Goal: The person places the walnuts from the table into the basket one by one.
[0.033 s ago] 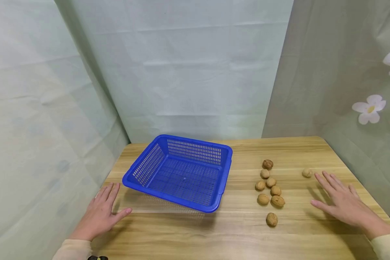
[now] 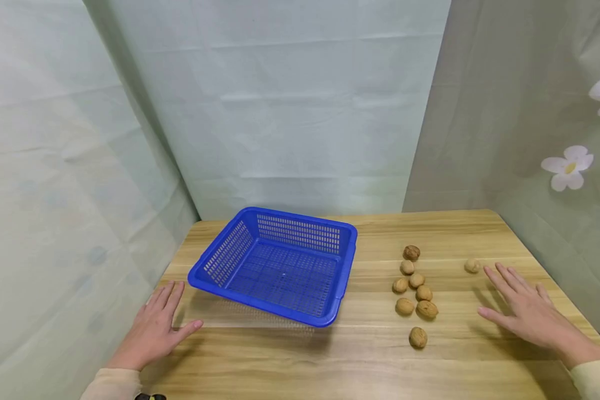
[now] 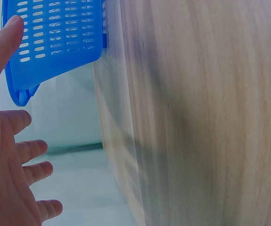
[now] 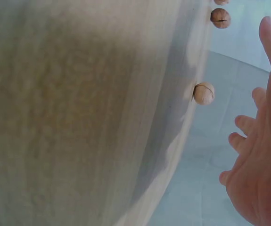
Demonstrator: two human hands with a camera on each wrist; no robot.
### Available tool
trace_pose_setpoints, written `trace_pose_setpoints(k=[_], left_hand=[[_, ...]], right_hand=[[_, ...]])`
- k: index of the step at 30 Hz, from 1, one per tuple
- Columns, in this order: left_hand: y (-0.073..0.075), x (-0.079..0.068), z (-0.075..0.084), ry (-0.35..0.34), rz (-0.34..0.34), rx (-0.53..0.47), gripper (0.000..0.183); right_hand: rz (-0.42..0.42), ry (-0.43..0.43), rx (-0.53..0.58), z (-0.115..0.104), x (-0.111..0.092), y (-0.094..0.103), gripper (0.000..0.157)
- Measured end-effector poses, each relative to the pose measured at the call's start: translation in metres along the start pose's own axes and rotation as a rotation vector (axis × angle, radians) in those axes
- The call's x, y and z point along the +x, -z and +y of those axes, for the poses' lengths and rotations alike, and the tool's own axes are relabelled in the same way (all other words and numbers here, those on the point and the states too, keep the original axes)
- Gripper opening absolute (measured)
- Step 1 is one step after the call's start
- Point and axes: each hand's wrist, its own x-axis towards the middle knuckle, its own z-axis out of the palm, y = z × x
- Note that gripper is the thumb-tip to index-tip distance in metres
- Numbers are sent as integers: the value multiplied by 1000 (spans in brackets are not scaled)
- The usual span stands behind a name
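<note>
My left hand [image 2: 155,328] hovers over the table's left side with its fingers spread, just left of a blue plastic basket [image 2: 347,266]. The basket has slotted walls and holds nothing. On the right, my right hand [image 2: 527,311] is held above the wood, fingers spread and palm down, holding nothing. A pale walnut [image 2: 472,265] lies just beyond its fingertips and also shows in the right wrist view as a round walnut [image 4: 204,93]. Several more walnuts [image 2: 405,306] form a loose column between the basket and my right hand, the farthest walnut [image 2: 411,253] being darkest.
The wooden table [image 2: 370,366] has a pale grain. Behind it hangs a light curtain [image 2: 290,111]. Another curtain [image 2: 70,194] closes in the left side, and a flowered curtain [image 2: 520,155] stands along the right. A small dark object [image 2: 151,396] shows at the bottom edge.
</note>
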Motion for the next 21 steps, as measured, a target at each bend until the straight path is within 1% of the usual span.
trace_pose_setpoints(k=[8,15,18,21], left_hand=[[1,2,5,-8,6,-12,98],[3,2,6,-10,14,-7,98],[4,3,7,-21,32,-7,98],[6,6,7,-31,46,-7,98]], right_hand=[[33,-1,14,-1,-3,2,93],[36,-11,44,-5,-1,3,91],[39,6,50,-11,3,4,90],[42,33,59,-23,13,6,89]])
